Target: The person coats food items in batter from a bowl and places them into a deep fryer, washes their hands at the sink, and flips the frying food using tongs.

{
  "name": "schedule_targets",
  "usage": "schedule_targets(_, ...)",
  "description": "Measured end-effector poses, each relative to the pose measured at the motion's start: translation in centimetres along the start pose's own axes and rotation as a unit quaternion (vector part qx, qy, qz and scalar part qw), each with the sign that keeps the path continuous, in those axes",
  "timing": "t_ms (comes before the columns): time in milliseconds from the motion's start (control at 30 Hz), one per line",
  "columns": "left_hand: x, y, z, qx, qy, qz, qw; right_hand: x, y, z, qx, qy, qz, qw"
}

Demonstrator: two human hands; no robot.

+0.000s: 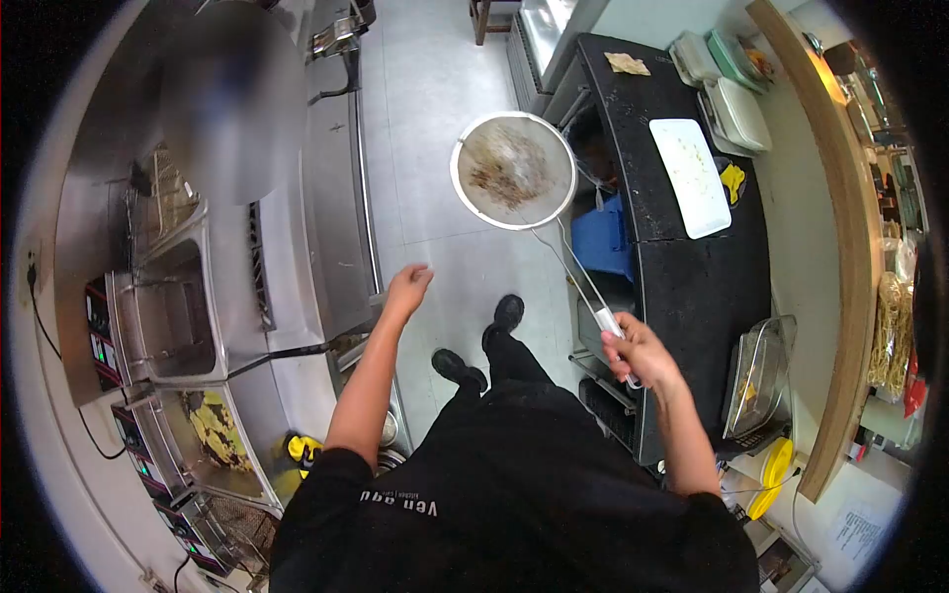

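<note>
The right hand (641,354) grips the white handle (606,319) of a large round strainer (547,200), with the fingers wrapped around it. The strainer is held out ahead of the person, above the pale floor (425,212), between the steel units (336,198) on the left and the black counter (682,296) on the right. Brown residue (501,178) is spread over part of its mesh. The left hand (408,289) is well apart from the strainer, near the edge of the steel units; its fingers are bent and no object is visible in it, but how far it is closed cannot be told. A white tray (691,178) with small specks lies on the black counter, and a blue container (603,237) is positioned below.
</note>
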State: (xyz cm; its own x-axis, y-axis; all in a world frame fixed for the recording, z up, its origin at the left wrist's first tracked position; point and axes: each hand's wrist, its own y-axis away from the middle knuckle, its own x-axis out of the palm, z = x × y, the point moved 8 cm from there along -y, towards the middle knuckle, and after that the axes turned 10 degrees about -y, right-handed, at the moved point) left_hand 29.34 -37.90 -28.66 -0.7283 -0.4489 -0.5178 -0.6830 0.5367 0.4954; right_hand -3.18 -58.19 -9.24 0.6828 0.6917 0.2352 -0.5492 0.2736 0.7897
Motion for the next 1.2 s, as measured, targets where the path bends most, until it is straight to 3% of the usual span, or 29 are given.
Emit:
schedule_targets(100, 6.1, -6.8, -3.6, -0.117, 0.145, 0.074, 0.98, -3.7, -3.5, -2.2, 0.003, -0.048, -0.033, 0.998)
schedule_targets(233, 13.7, -16.8, -4.8, -0.199, 0.248, 0.084, 0.944, -7.4, -11.3, -4.4, -0.015, -0.12, -0.035, 0.992)
schedule_targets(300, 16.6, -19.7, -6.6, -0.207, 0.284, 0.04, 0.935, -9.2, -15.8, -3.9, -0.087, -0.148, -0.069, 0.983)
schedule_targets(433, 21.9, -19.0, -10.7, -0.204, 0.296, 0.08, 0.93, -11.3, -23.4, -2.0, -0.108, -0.188, -0.114, 0.97)
schedule_targets(567, 23.9, -15.7, -9.4, -0.231, 0.251, 0.131, 0.931, -14.4, -28.3, 3.0, -0.17, -0.076, -0.237, 0.953)
schedule_targets(633, 23.6, -15.2, -7.1, -0.231, 0.219, 0.147, 0.936, -15.8, -29.4, 6.8, -0.14, 0.096, -0.329, 0.929)
schedule_targets(667, 23.4, -15.2, -6.1, -0.229, 0.192, 0.161, 0.941, -16.0, -30.8, 7.1, -0.135, 0.094, -0.333, 0.928)
schedule_targets(733, 22.0, -15.8, -4.3, -0.228, 0.175, 0.183, 0.94, -15.5, -31.9, 9.6, -0.197, 0.38, -0.459, 0.778)
schedule_targets(767, 21.1, -16.1, -3.2, -0.225, 0.159, 0.2, 0.94, -14.7, -32.5, 9.6, -0.193, 0.386, -0.457, 0.778)
schedule_targets(833, 18.9, -17.4, -1.0, -0.211, 0.154, 0.184, 0.948, -14.4, -34.1, 8.4, -0.074, 0.353, -0.446, 0.819)
schedule_targets(933, 14.2, -19.3, 0.1, -0.181, 0.13, 0.142, 0.964, -16.3, -35.0, 9.7, -0.062, 0.362, -0.463, 0.807)
schedule_targets(1067, 9.7, -22.1, 3.1, -0.156, 0.095, 0.071, 0.981, -13.3, -32.0, 13.3, -0.09, 0.349, -0.492, 0.792)
schedule_targets(1200, 8.3, -22.9, 2.6, -0.161, 0.132, 0.081, 0.975, -17.6, -37.6, 6.0, 0.001, 0.357, -0.476, 0.804)
